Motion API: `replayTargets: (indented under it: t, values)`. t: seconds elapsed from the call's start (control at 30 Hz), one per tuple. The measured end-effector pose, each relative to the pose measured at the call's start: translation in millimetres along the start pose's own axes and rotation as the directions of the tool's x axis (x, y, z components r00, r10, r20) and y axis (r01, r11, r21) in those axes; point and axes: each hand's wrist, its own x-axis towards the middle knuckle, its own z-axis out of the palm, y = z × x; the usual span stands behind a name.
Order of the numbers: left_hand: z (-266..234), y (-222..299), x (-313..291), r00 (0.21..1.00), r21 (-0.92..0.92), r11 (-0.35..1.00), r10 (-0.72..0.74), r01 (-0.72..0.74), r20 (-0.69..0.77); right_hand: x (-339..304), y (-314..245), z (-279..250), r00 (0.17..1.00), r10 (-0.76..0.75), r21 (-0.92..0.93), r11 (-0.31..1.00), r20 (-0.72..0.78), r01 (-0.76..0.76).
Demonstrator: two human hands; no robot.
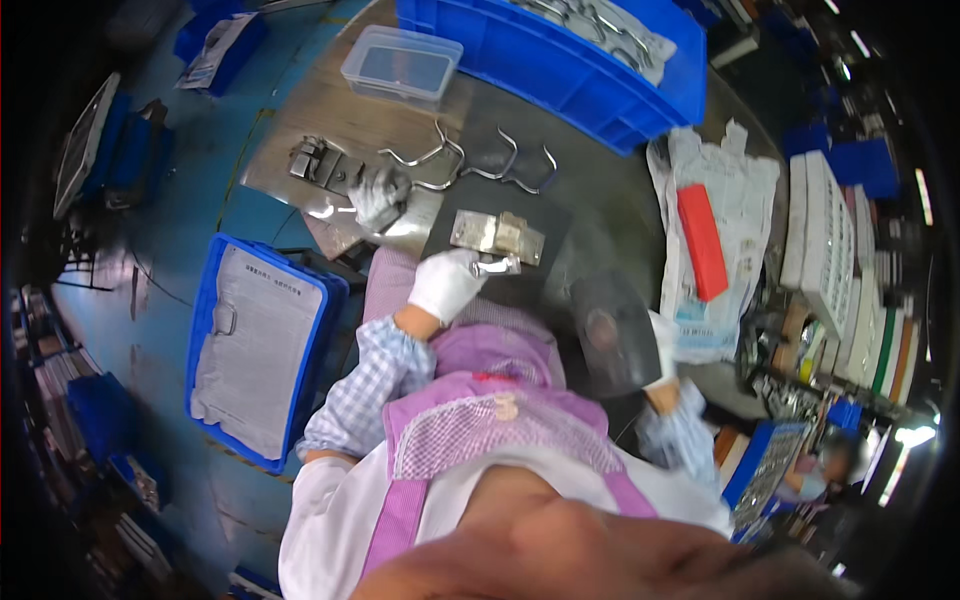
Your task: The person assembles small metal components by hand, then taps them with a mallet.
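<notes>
My left hand (442,287), in a white glove, is closed on a small shiny bent metal piece (497,267). That piece lies at the near edge of a metal fixture block (485,231) on the table. To the right, my right hand (662,348), also white-gloved, is smeared by motion. It appears to grip a dark grey, blurred object (612,335) whose kind I cannot make out. Beyond the fixture lie several bent metal rods (510,160). A crumpled grey-white cloth or glove (380,198) rests beside a second metal fixture (322,162) at the left.
A large blue crate (540,62) holding bent metal rods stands at the back, beside a clear plastic box (400,62). On the right, a red box (702,242) lies on a white plastic bag (742,185). A lined blue crate (262,350) stands at left.
</notes>
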Motion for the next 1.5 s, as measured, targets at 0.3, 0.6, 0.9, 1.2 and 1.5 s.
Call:
replayTargets:
  t: [0.3,0.6,0.9,1.2,1.5]
  values:
    - [-13,35,-10,0.972,0.205,0.951,0.216,-0.23,0.086,49,-90,74,0.992,-0.088,-0.159,0.985,-0.093,0.073]
    - [-34,3,32,0.953,0.04,0.995,0.101,-0.093,-0.285,95,-32,136,0.968,0.184,0.26,0.956,-0.172,-0.136]
    - [7,-10,28,0.958,0.12,0.985,0.151,-0.124,-0.245,67,10,155,0.945,0.123,0.187,0.98,-0.304,-0.067]
    - [19,-43,39,0.917,-0.009,0.975,0.204,-0.22,-0.344,74,20,174,0.926,-0.035,0.018,0.999,-0.377,0.044]
    - [-13,-18,78,0.97,0.047,0.999,0.009,0.003,-0.244,98,24,181,0.893,0.262,0.37,0.921,-0.365,-0.119]
